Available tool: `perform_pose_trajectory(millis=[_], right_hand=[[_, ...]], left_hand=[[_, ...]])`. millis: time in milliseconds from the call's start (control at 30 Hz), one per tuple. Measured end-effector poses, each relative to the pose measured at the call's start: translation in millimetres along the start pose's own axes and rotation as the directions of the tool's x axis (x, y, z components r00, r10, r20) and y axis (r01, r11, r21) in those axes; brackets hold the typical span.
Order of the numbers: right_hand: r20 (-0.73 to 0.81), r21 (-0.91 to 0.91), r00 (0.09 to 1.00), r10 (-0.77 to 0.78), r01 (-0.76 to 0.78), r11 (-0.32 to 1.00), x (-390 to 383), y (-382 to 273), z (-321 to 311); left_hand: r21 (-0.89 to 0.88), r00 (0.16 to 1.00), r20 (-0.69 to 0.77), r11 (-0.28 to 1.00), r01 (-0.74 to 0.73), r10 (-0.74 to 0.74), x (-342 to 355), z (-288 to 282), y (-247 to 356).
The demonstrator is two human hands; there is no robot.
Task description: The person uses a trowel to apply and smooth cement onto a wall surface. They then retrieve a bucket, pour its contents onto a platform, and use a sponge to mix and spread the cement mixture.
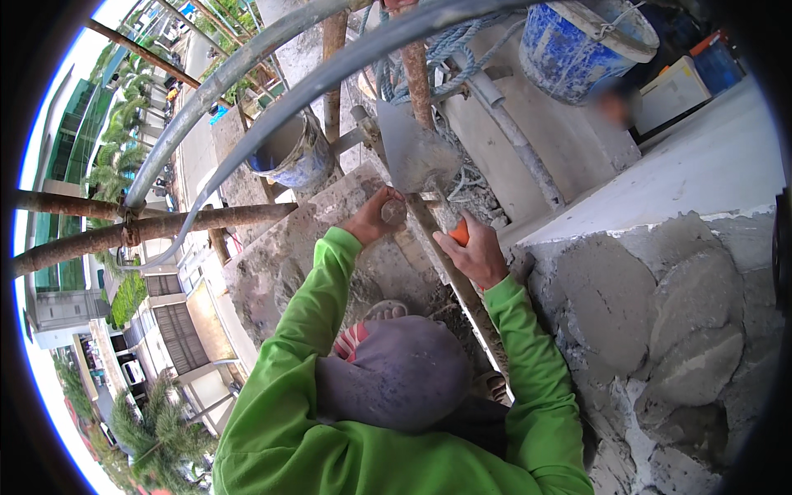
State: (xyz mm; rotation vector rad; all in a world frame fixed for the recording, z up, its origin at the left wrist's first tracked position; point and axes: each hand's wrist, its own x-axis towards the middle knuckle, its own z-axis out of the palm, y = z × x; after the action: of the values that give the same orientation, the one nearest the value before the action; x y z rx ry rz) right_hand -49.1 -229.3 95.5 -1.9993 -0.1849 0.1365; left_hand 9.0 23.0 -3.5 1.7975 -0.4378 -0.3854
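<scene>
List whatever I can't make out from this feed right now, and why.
All in the head view:
- Orange handle: mostly hidden by the fingers of the bare right hand.
- What the bare left hand holds, if anything: obscured by its own curled fingers.
- Blue, grey-smeared round bucket: partly cut off by the upper edge.
- Patch below that bucket: too blurred to identify.

Bldg site w/ scaff. poles (165, 226), mortared wall (602, 305)

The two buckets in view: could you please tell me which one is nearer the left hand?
The greyer bucket, up and left of the left hand; the bluer bucket is farther off, at upper right.
</scene>
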Motion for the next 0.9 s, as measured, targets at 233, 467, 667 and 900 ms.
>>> perform_pose_trajectory(millis=[233, 467, 667, 900], right_hand=[[-0.132, 0.012, 0.991, 0.005, -0.003, 1.000, -2, 0, 8], [-0.079, -0.012, 0.993, 0.086, -0.087, 0.996, -3, 6, 12], [-0.056, -0.160, 0.998, 0.018, -0.026, 0.987, -7, 10, 14], [-0.169, -0.073, 0.985, -0.032, 0.020, 0.997, -3, 9, 12]], left_hand=[[0.040, 0.982, 0.000, 0.981, 0.187, -0.187, 0, -5, -7], [0.169, 0.999, 0.022, 0.985, 0.020, -0.024, 0, -11, 15], [0.300, 0.994, -0.008, 0.948, 0.106, -0.108, -1, -12, 5], [0.226, 0.987, 0.056, 0.965, 0.134, -0.150, 7, -6, 10]])
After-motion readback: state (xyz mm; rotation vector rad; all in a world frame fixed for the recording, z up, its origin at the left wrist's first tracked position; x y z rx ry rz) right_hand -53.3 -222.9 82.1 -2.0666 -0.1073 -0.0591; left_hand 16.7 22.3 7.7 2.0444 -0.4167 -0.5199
